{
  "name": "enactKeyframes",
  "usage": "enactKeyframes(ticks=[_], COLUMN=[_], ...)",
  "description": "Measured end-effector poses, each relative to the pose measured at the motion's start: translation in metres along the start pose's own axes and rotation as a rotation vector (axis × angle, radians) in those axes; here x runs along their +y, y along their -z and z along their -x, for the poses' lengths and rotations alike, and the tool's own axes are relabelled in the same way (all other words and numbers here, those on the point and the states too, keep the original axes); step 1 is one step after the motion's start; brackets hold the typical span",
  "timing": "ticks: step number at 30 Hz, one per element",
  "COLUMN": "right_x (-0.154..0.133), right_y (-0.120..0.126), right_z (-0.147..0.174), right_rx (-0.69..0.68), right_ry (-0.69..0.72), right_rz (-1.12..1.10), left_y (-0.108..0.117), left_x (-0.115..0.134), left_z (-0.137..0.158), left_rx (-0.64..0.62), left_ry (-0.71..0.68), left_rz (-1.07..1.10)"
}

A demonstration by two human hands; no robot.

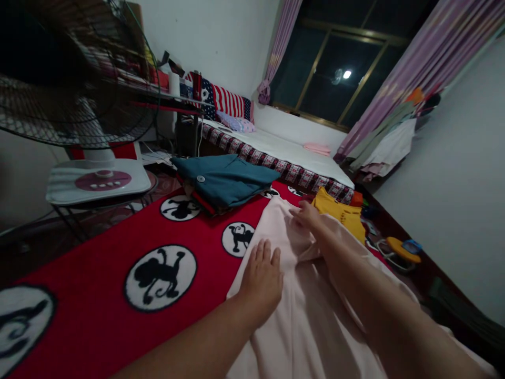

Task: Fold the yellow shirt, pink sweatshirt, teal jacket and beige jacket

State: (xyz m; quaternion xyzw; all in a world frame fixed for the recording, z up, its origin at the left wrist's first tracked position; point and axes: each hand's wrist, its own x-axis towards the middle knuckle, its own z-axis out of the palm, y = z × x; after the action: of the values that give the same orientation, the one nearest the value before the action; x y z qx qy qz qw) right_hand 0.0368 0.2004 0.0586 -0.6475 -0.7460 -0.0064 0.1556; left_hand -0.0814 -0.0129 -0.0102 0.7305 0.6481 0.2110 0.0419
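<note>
Lying over a red fabric cover (98,273) printed with black monkeys in white circles, a smooth pale pink cloth garment (292,310) spreads to the right of, and nearer than, a stack of folded clothes topped with teal fabric (232,179). The left hand (262,279) rests palm down on the pink garment, nearer than the stack; its fingers are straight and slightly apart. The right hand (309,217) is farther out, to the right of the stack, at the garment's far part; its fingers are bent and blurred, and I cannot tell whether they pinch the cloth. A mustard-yellow garment (341,210) lies farther right of the stack, just beside the pink one. Left of the stack stands a white electric fan with a pink control panel (103,180).
</note>
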Motion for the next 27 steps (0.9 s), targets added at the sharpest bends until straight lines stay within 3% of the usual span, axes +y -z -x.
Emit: enactKeyframes(ticks=[4,7,11,14,17,22,27], right_x=[-0.015,-0.015,-0.019,-0.027,-0.033,-0.042,-0.029], right_y=[-0.021,-0.024,-0.034,-0.048,-0.057,-0.049,-0.029], right_z=[-0.012,-0.014,-0.009,-0.004,-0.003,0.001,0.054], right_rx=[-0.028,0.048,0.120,0.167,0.054,-0.089,-0.134], right_ry=[-0.070,-0.089,0.010,0.177,0.345,0.374,0.469], right_rz=[0.033,0.057,0.043,0.056,0.149,0.195,0.087], left_y=[0.004,0.005,0.005,0.004,0.001,0.000,0.003], left_x=[0.001,0.002,0.003,0.003,0.002,-0.002,-0.006], left_z=[0.000,0.000,0.001,0.000,-0.001,-0.001,-0.001], left_rx=[-0.024,-0.021,-0.022,-0.019,-0.034,-0.016,-0.016], left_ry=[0.017,0.014,0.016,0.020,0.018,-0.007,-0.046], left_rz=[0.001,0.005,0.002,0.006,0.018,0.013,0.036])
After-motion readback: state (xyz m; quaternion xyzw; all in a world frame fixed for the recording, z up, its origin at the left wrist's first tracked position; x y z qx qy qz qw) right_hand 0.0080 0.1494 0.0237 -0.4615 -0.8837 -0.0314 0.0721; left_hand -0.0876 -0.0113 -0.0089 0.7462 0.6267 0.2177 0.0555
